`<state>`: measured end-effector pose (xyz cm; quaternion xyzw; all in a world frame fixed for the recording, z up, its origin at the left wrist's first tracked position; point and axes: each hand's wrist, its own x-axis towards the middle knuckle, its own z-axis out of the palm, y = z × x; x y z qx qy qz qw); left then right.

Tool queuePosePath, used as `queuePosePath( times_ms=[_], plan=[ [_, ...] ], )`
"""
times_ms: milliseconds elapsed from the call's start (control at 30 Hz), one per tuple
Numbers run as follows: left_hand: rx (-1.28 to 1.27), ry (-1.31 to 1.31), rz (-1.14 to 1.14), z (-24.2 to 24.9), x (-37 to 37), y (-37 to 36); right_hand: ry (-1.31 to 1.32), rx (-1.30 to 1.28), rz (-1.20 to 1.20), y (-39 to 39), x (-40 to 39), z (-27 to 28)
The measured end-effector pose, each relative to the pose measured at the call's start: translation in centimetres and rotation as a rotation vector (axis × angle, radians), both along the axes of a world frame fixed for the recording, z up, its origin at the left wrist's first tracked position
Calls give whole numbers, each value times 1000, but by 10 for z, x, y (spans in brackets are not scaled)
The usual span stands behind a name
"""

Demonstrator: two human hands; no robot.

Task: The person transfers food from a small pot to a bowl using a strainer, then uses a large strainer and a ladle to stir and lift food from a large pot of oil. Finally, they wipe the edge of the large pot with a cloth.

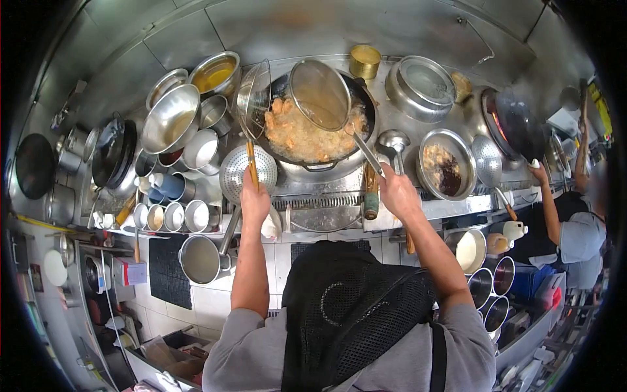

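Note:
My left hand (255,196) is closed round the wooden handle of a wire strainer (253,98), whose basket stands on edge at the left rim of the wok. My right hand (399,189) grips the metal handle of a round fine-mesh skimmer (319,95), held over the wok. Orange-brown pieces (297,134) bubble in oil inside the dark wok (320,165). Beside my left hand lies a perforated ladle (236,171). Near my right hand are a solid ladle (394,140) and a green-wrapped bamboo brush (371,204).
Metal bowls (171,119) and small pots (197,215) crowd the left counter. To the right are a bowl of dark sauce and chopped bits (447,163), a lidded pot (420,88) and another wok (516,124). A co-worker (578,228) stands at the far right.

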<state>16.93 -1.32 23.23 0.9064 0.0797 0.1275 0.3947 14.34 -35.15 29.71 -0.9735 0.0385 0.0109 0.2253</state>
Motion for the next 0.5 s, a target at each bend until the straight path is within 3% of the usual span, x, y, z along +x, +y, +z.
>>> queuePosePath(
  times_ms=[167, 500],
  plan=[
    [26, -70, -17, 13, -6, -10, 54, -153, 35, -3, 28, -43],
    [110, -3, 4, -15, 24, -11, -2, -222, -106, -24, 40, -32]
  ],
)
